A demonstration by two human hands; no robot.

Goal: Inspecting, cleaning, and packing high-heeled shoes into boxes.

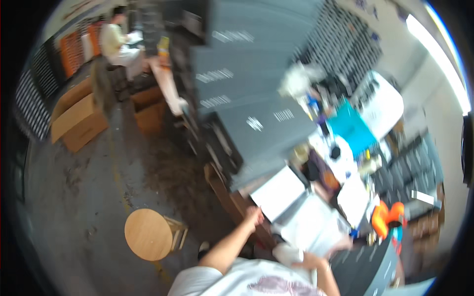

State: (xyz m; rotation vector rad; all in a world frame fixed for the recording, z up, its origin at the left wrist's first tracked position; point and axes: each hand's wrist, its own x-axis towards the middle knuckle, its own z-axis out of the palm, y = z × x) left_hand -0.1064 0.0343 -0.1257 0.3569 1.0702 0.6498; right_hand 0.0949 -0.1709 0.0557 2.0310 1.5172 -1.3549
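Note:
My left hand is beside the near left corner of a flat white rectangular panel on the table. Its fingers look curled in, but blur hides whether anything is between them. Low in front of my body, my right hand is closed around a whitish, rounded item, too smeared to name. Crumpled pale wrapping, thin and see-through, is spread on the table between the panel and my right hand.
Large dark grey boxes are stacked beyond the panel; another grey box stands right. A turquoise box and orange object are among clutter. On the left are a wooden stool, an open carton and a seated person.

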